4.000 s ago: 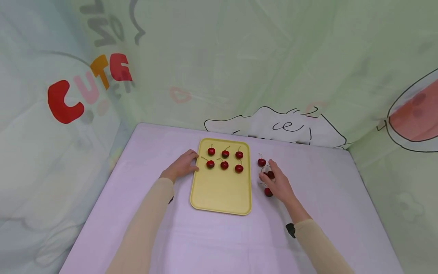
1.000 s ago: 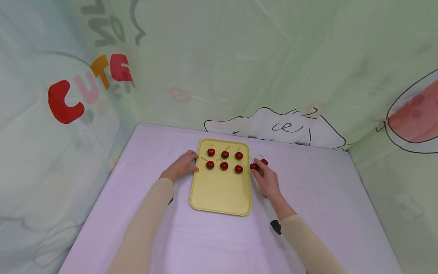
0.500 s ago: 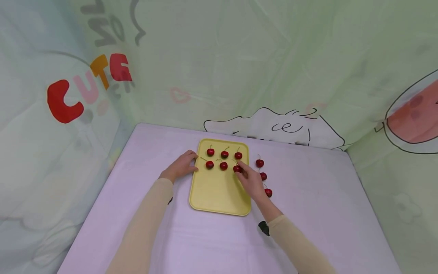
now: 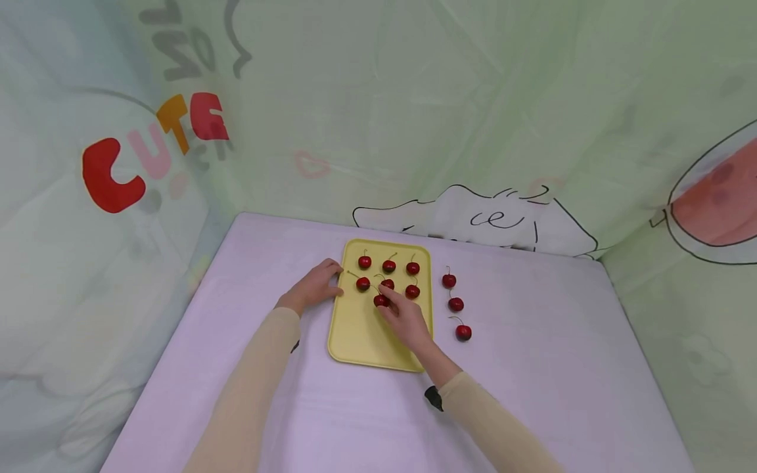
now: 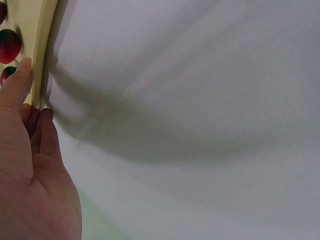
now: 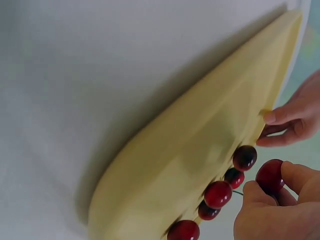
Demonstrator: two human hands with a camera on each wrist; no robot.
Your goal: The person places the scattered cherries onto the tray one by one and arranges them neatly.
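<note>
A yellow rectangular tray (image 4: 357, 335) lies on the table with two rows of red stemmed cherries on its far half. My right hand (image 4: 409, 322) reaches over the tray and pinches one cherry (image 6: 270, 175) between thumb and fingers. In the head view that cherry is just in front of the middle cherry (image 4: 387, 284) of the nearer row. My left hand (image 4: 316, 286) holds the tray's left rim. The left wrist view shows its thumb over the rim (image 5: 44, 30) and fingers against the outer side.
Three more cherries stand in a line right of the tray: a far one (image 4: 449, 281), a middle one (image 4: 455, 304) and a near one (image 4: 464, 332). A pale lilac cloth covers the table (image 4: 532, 361). Printed curtains (image 4: 378, 131) hang behind it and at both sides.
My right hand has picked up a cherry from the group beside the tray and carried it left over the tray. Three cherries are left there. The left hand and tray have stayed put.
</note>
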